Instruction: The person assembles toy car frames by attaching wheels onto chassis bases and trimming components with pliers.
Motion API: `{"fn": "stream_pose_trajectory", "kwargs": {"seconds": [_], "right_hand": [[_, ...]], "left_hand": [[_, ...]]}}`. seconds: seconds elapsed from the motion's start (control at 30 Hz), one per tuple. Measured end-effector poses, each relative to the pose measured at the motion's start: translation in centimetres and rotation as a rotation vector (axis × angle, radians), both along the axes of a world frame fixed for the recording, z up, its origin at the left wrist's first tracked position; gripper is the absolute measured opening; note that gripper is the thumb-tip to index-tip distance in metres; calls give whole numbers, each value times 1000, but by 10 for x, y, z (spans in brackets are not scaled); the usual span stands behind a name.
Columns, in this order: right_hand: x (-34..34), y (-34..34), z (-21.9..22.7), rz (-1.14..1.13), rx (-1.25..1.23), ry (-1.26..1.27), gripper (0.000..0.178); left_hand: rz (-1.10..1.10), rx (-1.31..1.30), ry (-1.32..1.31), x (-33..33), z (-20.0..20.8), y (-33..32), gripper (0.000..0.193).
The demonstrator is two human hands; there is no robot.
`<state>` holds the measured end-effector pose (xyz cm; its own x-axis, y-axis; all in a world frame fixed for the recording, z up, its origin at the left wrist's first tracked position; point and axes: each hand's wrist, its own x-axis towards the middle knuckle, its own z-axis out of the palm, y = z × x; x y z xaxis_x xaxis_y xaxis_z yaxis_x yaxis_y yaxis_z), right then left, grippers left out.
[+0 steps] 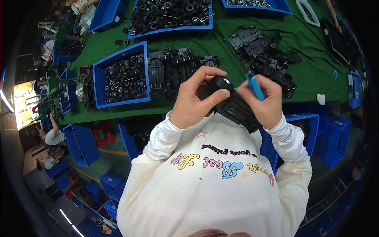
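Note:
My left hand (pixel 191 100) is closed on a black toy car chassis (pixel 237 112), its thumb and forefinger around a black wheel (pixel 224 83) at the chassis's upper end. The rest of the chassis slants down to the right, in front of my white top. In my right hand (pixel 268 103) is a blue-handled tool (pixel 256 87), blurred, so its exact kind is unclear. That hand is just right of the wheel, its fingertips close to the chassis; whether they touch it cannot be made out.
A green cloth (pixel 316 71) covers the table. Beyond my left hand stand rows of black chassis (pixel 169 73) and a blue bin of wheels (pixel 124 79). Piled chassis (pixel 260 51) lie beyond my right hand. A larger wheel bin (pixel 169 17) sits farther back. Other people are at the left.

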<state>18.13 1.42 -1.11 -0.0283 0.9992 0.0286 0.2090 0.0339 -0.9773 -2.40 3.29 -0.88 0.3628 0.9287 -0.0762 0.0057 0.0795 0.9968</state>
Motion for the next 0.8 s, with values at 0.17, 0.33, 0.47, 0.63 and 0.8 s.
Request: {"fn": "stream_pose_trajectory", "kwargs": {"seconds": [0.17, 0.33, 0.47, 0.63, 0.8], "right_hand": [[32, 12, 19, -575, 373, 115, 12], [49, -6, -22, -623, 141, 729, 20], [-11, -20, -51, -706, -88, 869, 27], [-9, 4, -37, -566, -121, 1117, 48], [3, 9, -9, -482, -125, 1122, 39]], "left_hand": [[312, 44, -66, -11, -14, 9, 27], [562, -74, -349, 6, -23, 4, 21], [543, -121, -456, 35, -26, -6, 23], [317, 59, -321, 68, -35, -20, 28], [142, 112, -118, 65, -33, -11, 25]]}}
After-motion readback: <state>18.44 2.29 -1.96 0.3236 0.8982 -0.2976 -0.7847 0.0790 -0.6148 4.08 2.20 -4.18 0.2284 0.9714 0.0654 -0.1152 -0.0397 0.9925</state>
